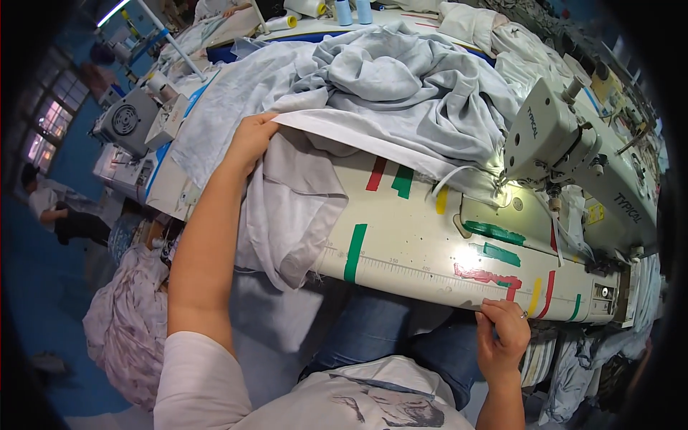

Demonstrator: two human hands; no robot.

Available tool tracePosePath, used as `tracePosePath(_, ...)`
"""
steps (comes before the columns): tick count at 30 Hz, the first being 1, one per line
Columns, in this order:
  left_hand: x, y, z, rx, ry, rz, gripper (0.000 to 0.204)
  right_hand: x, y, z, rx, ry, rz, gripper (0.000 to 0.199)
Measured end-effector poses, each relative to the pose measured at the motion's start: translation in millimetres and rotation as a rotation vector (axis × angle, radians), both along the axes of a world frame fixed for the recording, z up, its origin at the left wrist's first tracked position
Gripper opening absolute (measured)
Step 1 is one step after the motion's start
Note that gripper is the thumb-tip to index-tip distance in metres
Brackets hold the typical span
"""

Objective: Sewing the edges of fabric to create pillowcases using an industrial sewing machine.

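Observation:
Pale grey fabric (pixel 401 75) lies in a large crumpled heap across the sewing table (pixel 401 236). At the left, my left hand (pixel 252 140) pinches the end of a long, straight white folded band (pixel 358 141) along the fabric's near edge. From there the band runs right to the needle area of a white industrial sewing machine (pixel 552 136), where a small lamp glows. Below my left hand, a loose flap of fabric (pixel 294 208) hangs over the table's front edge. My right hand (pixel 505 333) is at that edge on the right, fingers bent onto it and thumb below.
Strips of green, red and yellow tape (pixel 355 253) and a printed ruler scale mark the tabletop. Another sewing machine (pixel 125 122) stands at far left, with a person (pixel 57 208) beyond. A pinkish fabric pile (pixel 129 322) hangs low left. Thread cones (pixel 304 7) stand at the back.

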State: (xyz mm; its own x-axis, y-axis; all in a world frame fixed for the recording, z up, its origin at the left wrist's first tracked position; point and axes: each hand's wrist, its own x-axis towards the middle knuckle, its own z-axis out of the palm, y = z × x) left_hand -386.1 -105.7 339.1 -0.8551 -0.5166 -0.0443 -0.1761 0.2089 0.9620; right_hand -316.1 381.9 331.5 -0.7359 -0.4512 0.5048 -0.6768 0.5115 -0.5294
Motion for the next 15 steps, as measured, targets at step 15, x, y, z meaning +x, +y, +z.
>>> tracePosePath(15, 48, 41, 117, -0.595, 0.315, -0.016, 0.019, 7, -14, -4, -0.031, -0.021, 0.079, 0.019)
